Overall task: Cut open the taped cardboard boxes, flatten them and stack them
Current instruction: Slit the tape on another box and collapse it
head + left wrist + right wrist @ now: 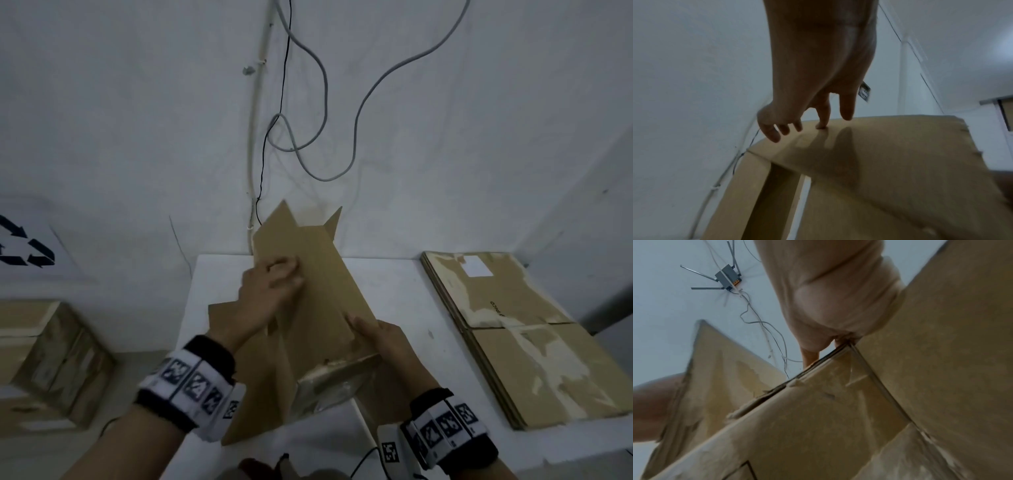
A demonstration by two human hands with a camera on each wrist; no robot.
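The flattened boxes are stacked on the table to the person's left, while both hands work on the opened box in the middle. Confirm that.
Not quite: the flattened boxes are stacked on the table to the person's right, as the head view shows. Both hands, left hand and right hand, do work on the opened box in the middle.

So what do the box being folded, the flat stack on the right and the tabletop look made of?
Half-collapsed brown box: corrugated cardboard, matte, layered cut edge in the right wrist view. Flattened brown stack: same board, pale torn patches, probably tape scars. White table: smooth matte, possibly laminate; cannot tell.
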